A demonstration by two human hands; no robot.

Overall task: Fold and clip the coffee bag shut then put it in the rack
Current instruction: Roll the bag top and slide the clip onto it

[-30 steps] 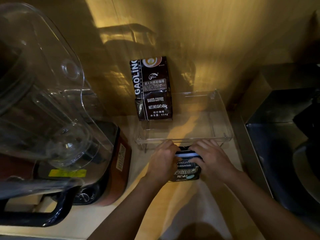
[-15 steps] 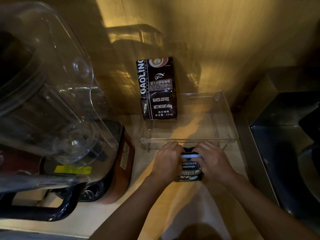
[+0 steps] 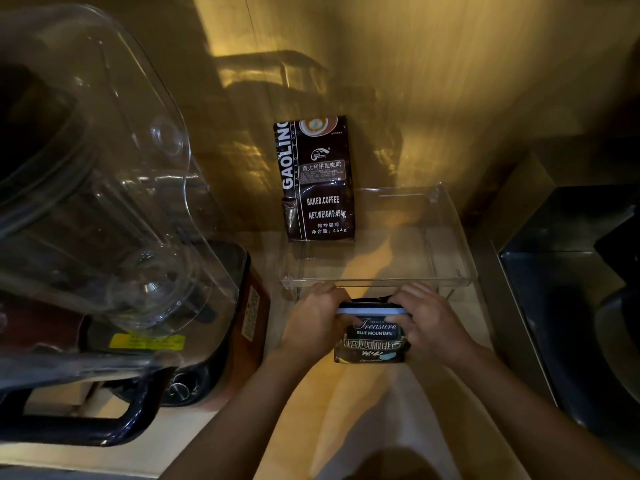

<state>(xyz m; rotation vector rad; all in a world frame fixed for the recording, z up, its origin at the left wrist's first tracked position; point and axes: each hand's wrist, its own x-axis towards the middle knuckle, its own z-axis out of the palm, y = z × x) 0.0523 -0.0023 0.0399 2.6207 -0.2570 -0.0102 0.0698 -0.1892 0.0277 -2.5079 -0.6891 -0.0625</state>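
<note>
A small dark coffee bag (image 3: pixel 372 342) marked "Treasure Blue Mountain" stands on the counter just in front of the clear plastic rack (image 3: pixel 377 281). A pale blue clip (image 3: pixel 369 311) lies across its folded top. My left hand (image 3: pixel 313 318) grips the bag's left side and the clip's left end. My right hand (image 3: pixel 427 322) grips the right side, fingers over the clip's right end. The top fold behind the clip is partly hidden by my fingers.
A taller dark "Gaolino Baked Coffee" bag (image 3: pixel 317 180) stands upright at the rack's back left against the wall. A large blender (image 3: pixel 104 216) with a clear jug fills the left side. A dark metal sink (image 3: pixel 568 289) lies to the right.
Both hands stay on the bag and clip. The bag sits slightly nearer the rack's front edge than a second ago; the view has shifted a little.
</note>
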